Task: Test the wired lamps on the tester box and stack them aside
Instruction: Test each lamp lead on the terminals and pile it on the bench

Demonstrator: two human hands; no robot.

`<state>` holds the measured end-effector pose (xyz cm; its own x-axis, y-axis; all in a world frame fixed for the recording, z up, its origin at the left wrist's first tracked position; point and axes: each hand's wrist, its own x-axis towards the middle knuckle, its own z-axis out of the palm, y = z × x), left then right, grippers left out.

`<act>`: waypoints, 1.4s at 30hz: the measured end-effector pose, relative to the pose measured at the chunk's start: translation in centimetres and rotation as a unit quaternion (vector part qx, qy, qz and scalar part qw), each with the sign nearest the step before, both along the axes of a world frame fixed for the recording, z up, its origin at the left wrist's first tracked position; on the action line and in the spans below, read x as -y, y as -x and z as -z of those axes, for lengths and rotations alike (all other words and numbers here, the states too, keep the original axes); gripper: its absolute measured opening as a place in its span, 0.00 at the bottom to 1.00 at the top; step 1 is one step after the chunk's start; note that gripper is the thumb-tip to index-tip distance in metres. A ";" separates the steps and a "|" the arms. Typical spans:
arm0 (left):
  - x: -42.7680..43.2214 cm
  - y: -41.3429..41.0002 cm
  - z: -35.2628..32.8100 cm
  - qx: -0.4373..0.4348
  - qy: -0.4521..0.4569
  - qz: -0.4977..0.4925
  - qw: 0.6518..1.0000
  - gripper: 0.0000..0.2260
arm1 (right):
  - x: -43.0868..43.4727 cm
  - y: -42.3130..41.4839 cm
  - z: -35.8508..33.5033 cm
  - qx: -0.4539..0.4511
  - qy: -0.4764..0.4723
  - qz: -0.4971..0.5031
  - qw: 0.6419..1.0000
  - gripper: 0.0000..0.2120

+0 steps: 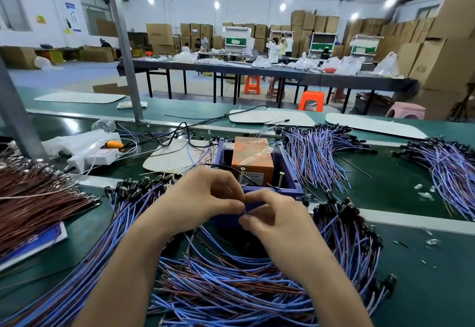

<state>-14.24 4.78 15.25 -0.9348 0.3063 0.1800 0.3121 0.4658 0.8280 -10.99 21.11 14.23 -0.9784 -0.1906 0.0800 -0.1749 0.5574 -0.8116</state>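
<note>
The left hand [205, 195] and the right hand [273, 220] meet fingertip to fingertip just in front of the tester box [285, 172]. Both have their fingers curled, pinching the end of a thin wire [243, 214] between them; most of it is hidden by the fingers, so its lamp end cannot be made out. The box is blue and open-topped and stands on the green bench [401, 187], with an orange block [253, 158] wrapped in clear tape inside it. Two screws [280, 179] stand upright at its near edge, right behind the knuckles. Under both forearms lies a thick heap of wired lamps [231, 285], blue and brown strands with small black heads fanned along the right side. A second heap [316, 157] lies just right of the box and a third [449, 172] is further right, well apart. To the left is a bundle of brown wires [38, 198], and behind it a white power strip [93, 158] with an orange plug [114, 144]. A clear plastic bottle [104, 124] lies on its side beyond the strip.
</note>
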 end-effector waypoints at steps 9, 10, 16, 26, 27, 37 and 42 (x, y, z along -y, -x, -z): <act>-3.3 0.8 1.2 0.101 -0.349 -0.101 0.926 0.17 | -0.5 1.1 0.9 -0.034 0.185 0.106 0.976 0.10; -3.4 1.0 1.4 0.117 -0.356 -0.095 0.922 0.14 | -0.5 1.3 0.9 -0.028 0.201 0.115 0.972 0.10; -2.9 1.9 2.6 0.169 -0.327 -0.110 0.923 0.04 | -1.3 1.9 1.3 -0.044 0.193 0.199 0.960 0.11; -2.3 2.2 3.1 0.260 -0.163 -0.091 0.947 0.13 | -3.4 2.7 2.3 -0.078 0.001 0.286 0.955 0.09; -2.4 2.2 3.1 0.259 -0.154 -0.088 0.949 0.13 | -3.3 2.7 2.3 -0.075 -0.004 0.288 0.955 0.09; -2.5 2.4 3.4 0.233 -0.120 -0.103 0.960 0.14 | -3.7 2.9 2.4 -0.092 -0.015 0.318 0.943 0.07; -2.5 2.4 3.5 0.229 -0.116 -0.101 0.961 0.14 | -4.0 2.9 2.4 -0.103 -0.009 0.322 0.941 0.06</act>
